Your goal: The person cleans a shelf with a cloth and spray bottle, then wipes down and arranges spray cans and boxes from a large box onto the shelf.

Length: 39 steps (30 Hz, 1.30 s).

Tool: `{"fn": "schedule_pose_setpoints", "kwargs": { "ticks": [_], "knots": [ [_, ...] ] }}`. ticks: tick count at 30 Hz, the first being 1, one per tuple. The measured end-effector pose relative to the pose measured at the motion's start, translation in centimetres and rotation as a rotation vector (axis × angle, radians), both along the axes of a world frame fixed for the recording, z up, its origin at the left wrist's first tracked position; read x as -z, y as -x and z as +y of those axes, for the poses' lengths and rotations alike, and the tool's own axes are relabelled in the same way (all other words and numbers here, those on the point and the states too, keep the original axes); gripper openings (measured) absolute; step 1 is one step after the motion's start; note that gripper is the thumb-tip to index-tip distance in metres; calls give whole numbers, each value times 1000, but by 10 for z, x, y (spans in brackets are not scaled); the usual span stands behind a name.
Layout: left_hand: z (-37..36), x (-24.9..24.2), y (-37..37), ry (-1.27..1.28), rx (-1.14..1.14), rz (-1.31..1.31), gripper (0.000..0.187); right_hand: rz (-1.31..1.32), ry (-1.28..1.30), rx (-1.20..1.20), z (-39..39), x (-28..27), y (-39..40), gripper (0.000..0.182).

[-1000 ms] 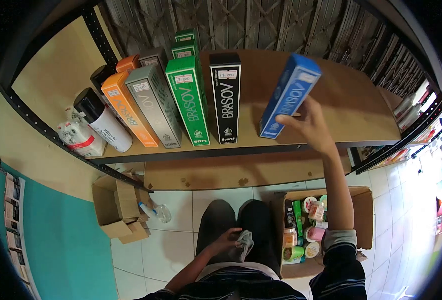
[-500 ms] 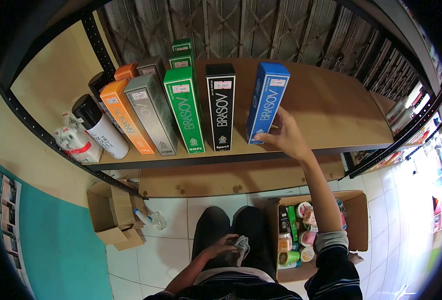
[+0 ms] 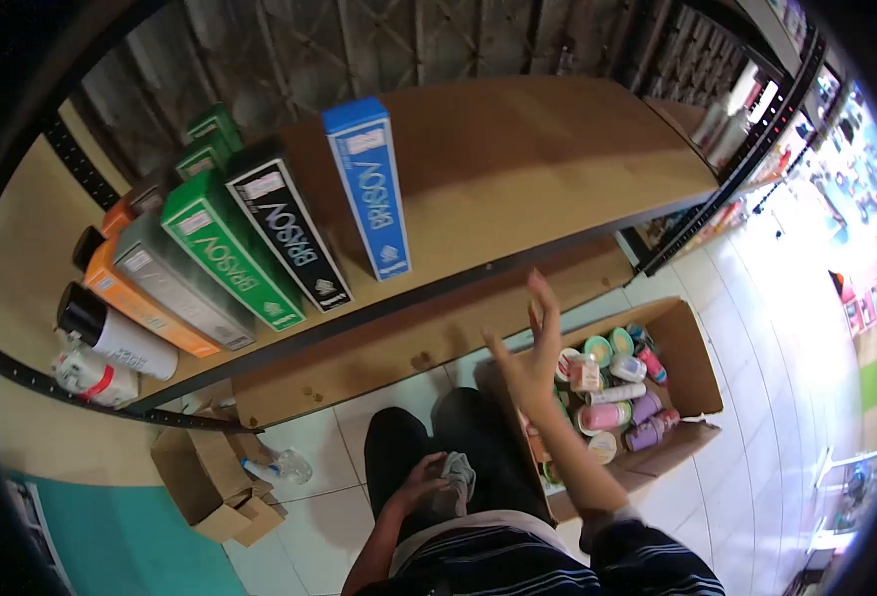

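My right hand (image 3: 536, 363) is in the air in front of the shelf, beside the cardboard box of toiletries, with fingers apart and nothing in it. Upright on the shelf (image 3: 518, 179) stands a blue Brasov perfume box (image 3: 371, 194). Left of it are a black Brasov box (image 3: 294, 238), a green one (image 3: 230, 253), a grey one (image 3: 182, 288) and an orange one (image 3: 150, 310). Over my lap, my left hand (image 3: 425, 481) is closed around a crumpled grey cloth (image 3: 458, 482).
On my right, an open cardboard box (image 3: 687, 358) holds several jars and bottles. A white spray can with a black cap (image 3: 131, 338) and a wrapped white package (image 3: 91, 377) sit at the shelf's left end. A small carton (image 3: 200, 482) and a plastic bottle (image 3: 285, 465) are on the floor.
My right hand has let go of the blue perfume box, which stays standing on the shelf, and has come down toward the cardboard box. The view has turned to the right.
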<state>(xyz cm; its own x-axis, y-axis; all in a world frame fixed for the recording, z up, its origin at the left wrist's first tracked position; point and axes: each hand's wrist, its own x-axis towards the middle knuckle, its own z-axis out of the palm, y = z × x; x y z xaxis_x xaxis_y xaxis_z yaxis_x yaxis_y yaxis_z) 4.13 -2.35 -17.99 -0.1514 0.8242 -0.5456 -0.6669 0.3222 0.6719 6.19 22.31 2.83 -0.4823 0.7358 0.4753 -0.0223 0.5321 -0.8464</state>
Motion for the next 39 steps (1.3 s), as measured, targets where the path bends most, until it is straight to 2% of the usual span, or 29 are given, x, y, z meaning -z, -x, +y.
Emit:
{"fn": "schedule_pose_setpoints", "kwargs": {
  "ticks": [3,6,7,8,10,11,12,15,18,19,23,26,28,30,35,39],
  "knots": [
    [-6,29,-3,-102,-63,-24,59,-532,-99,191,-31,105,-74,74],
    [-4,17,1,-10,-7,-5,61,-1012,-110,321,-62,192,-156,73],
    [-4,13,0,17,35,-25,61,-1104,80,334,-73,192,-170,62],
    [-2,9,1,-7,16,-22,62,-1125,120,361,-80,198,-180,62],
    [0,6,0,-16,28,-35,63,-1151,-45,287,-88,213,-191,52],
    [2,6,0,-38,9,-52,63,-1076,-97,349,-87,208,-188,46],
    [3,5,-1,-62,-15,-65,63,-1089,-76,365,-86,199,-188,46],
    [7,-4,-4,-55,-25,-65,63,-1141,219,334,-72,184,-189,48],
    [6,-1,-3,-39,-36,-71,63,-1062,193,366,-65,187,-194,42],
    [4,0,-2,-26,-33,-83,63,-973,185,416,-64,183,-193,33],
    [-7,9,3,6,-2,-37,67,-1057,220,425,-55,192,-201,21],
    [-19,21,10,-25,8,-38,68,-1043,132,470,-57,196,-208,20],
    [-34,31,16,-19,17,-23,69,-1062,127,508,-60,220,-214,19],
    [-25,29,20,34,25,-31,69,-1109,166,524,-33,222,-219,19],
    [-38,46,30,9,40,-16,69,-1126,141,589,-34,236,-221,22],
    [-34,47,28,51,44,5,68,-1046,111,561,-27,242,-230,26]
  ]
}}
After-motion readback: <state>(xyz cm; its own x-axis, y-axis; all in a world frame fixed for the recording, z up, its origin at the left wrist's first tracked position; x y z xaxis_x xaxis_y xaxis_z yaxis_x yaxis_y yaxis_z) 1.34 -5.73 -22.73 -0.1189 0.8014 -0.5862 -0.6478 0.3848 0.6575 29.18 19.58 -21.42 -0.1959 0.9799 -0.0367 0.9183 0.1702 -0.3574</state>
